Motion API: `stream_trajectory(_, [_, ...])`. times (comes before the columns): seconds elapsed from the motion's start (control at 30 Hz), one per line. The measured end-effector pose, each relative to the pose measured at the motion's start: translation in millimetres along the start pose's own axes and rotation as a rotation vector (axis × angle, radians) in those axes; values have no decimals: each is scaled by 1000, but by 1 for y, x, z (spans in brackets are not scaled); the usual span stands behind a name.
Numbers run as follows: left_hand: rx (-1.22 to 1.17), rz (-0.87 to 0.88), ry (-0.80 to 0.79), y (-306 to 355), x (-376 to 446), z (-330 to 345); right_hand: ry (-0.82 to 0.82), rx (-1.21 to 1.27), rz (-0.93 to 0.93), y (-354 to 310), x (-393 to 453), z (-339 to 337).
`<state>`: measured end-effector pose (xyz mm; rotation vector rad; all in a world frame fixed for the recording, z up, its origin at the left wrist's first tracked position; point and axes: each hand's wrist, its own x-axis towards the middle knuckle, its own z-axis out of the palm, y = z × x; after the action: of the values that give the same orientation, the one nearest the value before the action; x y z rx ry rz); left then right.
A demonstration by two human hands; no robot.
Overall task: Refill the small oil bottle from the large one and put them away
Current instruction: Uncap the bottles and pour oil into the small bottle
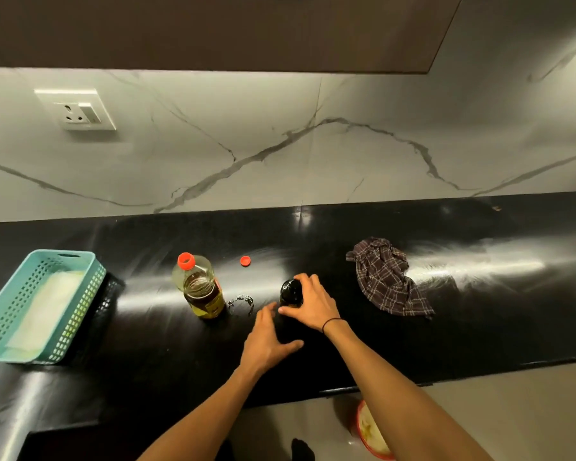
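Note:
The large clear oil bottle (200, 287) stands uncapped on the black counter (446, 294), its red neck ring open at the top and amber oil inside. Its red cap (245, 261) lies apart on the counter behind and to the right. The small dark bottle (291, 292) stands upright right of centre. My right hand (313, 302) grips it from the right side, fingers over its top and thumb low at the front. My left hand (266, 337) is spread open just left of and below the small bottle, fingertips close to its base, holding nothing.
A teal perforated basket (10, 331) with a white liner sits at the counter's left end. A crumpled checked cloth (388, 277) lies to the right. A small metal chain-like item (241, 302) rests between the bottles. The marble wall has a socket (77, 109). A red-rimmed bowl (371, 430) sits on the floor.

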<state>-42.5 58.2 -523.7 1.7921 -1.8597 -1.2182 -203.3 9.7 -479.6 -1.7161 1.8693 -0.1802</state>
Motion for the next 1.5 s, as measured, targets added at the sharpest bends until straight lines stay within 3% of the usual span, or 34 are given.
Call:
stream_trajectory(0.3, [-134,-76,130,19,38,24,116,-116,-146,16,22,8])
stream_trajectory(0.47, [-215,-79,263,18,55,30,162,-64,-215,26,28,14])
stream_trajectory(0.63, [-234,-33,257,13,60,31,156,-110,-286,30,32,17])
stream_trajectory(0.93, [-58,47,173,8,75,17,83,-249,-398,35,45,4])
stream_trajectory(1.27, [93,162,-111,8,89,-3,-268,-419,-502,27,55,-35])
stream_trajectory(1.5, [-94,113,157,4,60,15,-265,-304,-430,29,51,-29])
